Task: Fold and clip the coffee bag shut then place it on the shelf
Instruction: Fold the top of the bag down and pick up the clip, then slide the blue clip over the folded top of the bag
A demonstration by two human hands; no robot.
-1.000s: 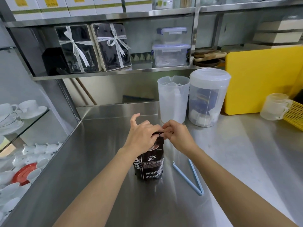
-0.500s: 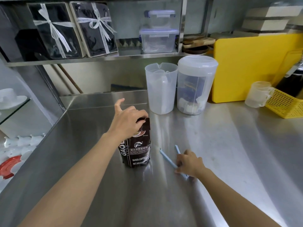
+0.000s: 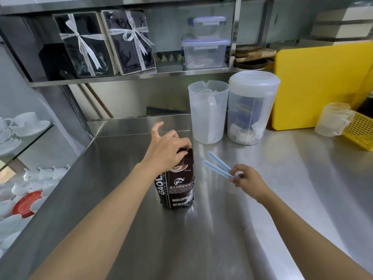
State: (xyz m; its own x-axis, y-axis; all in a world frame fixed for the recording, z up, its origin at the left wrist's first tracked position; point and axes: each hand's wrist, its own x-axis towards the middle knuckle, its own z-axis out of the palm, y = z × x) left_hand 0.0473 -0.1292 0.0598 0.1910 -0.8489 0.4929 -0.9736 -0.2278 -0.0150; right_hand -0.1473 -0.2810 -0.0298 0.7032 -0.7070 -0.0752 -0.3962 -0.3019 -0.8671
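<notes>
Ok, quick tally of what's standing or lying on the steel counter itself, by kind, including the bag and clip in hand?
Coffee bag: 1
Blue clip: 1
Clear jugs/canisters: 2
Small measuring cup: 1
Yellow board: 1
Yellow basket: 1
Total: 7

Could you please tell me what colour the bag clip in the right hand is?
Light blue; the clip shows clearly in the head view.

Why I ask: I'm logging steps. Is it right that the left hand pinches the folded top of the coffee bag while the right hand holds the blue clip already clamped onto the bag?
Not quite. In the head view the left hand does pinch the coffee bag, but the right hand holds the blue clip open and apart from it.
</notes>
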